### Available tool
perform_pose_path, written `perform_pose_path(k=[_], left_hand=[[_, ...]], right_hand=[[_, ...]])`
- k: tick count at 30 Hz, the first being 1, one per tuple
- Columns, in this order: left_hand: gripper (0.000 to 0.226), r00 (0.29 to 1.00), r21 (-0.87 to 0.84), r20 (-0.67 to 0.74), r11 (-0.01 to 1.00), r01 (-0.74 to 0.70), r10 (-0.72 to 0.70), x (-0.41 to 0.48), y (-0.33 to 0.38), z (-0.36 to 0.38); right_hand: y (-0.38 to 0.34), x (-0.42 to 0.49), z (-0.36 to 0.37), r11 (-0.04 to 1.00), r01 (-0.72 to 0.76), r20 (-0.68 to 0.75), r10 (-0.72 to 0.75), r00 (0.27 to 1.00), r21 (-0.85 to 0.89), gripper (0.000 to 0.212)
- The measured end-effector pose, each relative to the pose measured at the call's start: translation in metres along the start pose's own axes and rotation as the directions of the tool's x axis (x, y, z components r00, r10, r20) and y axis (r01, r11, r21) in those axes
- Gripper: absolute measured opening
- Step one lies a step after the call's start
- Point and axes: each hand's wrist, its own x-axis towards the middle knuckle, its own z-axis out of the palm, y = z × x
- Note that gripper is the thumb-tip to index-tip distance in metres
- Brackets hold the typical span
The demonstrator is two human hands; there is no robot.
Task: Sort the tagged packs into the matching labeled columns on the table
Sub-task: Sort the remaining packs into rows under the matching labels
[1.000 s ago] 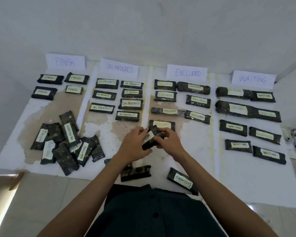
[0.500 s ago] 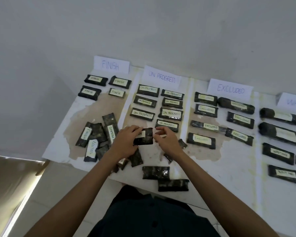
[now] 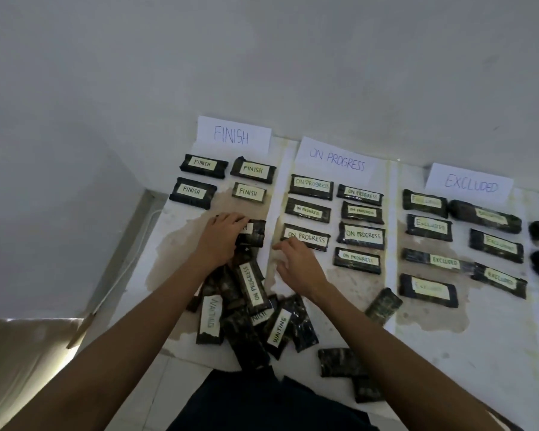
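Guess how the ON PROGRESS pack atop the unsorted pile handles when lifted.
The ON PROGRESS pack is probably slippery: its wrap looks glossy. Likely fairly stiff: it lies straight across the uneven pile. Flat, so unlikely to roll.

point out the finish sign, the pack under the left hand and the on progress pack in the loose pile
FINISH sign (image 3: pixel 233 135): head view, middle of its lettering
held pack (image 3: pixel 257 236): head view, bare right end, past the left hand (image 3: pixel 221 237)
loose ON PROGRESS pack (image 3: pixel 253 283): head view, middle of its label
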Motion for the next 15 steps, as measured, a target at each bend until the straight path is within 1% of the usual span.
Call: perform_pose_path(k=[2, 4, 8, 10, 15], left_hand=[[0.063, 1.000, -0.001, 0.012, 1.000, 0.007, -0.007, 0.014, -0.017, 0.004], [0.061, 0.999, -0.017, 0.039, 1.000, 0.001, 0.000, 0.027, -0.030, 0.009], [0.067, 0.997, 0.011, 0.072, 0.999, -0.042, 0.041, 0.044, -0.046, 0.020], [0.068, 0.997, 0.007, 0.063, 0.999, -0.050, 0.050, 0.049, -0.052, 0.024], [0.069, 0.991, -0.031, 0.096, 0.996, -0.085, 0.088, 0.057, -0.061, 0.024]], right_hand=[[0.002, 0.008, 0.013, 0.995, 0.061, -0.001, -0.061, 0.998, -0.074, 0.026], [0.004, 0.015, 0.024, 0.990, 0.086, 0.001, -0.087, 0.996, -0.111, 0.025], [0.010, 0.024, 0.045, 0.971, 0.184, 0.007, -0.185, 0.983, -0.152, 0.026], [0.013, 0.026, 0.052, 0.958, 0.228, 0.008, -0.230, 0.973, -0.175, 0.024], [0.017, 0.024, 0.059, 0.959, 0.230, 0.002, -0.233, 0.973, -0.169, 0.023]])
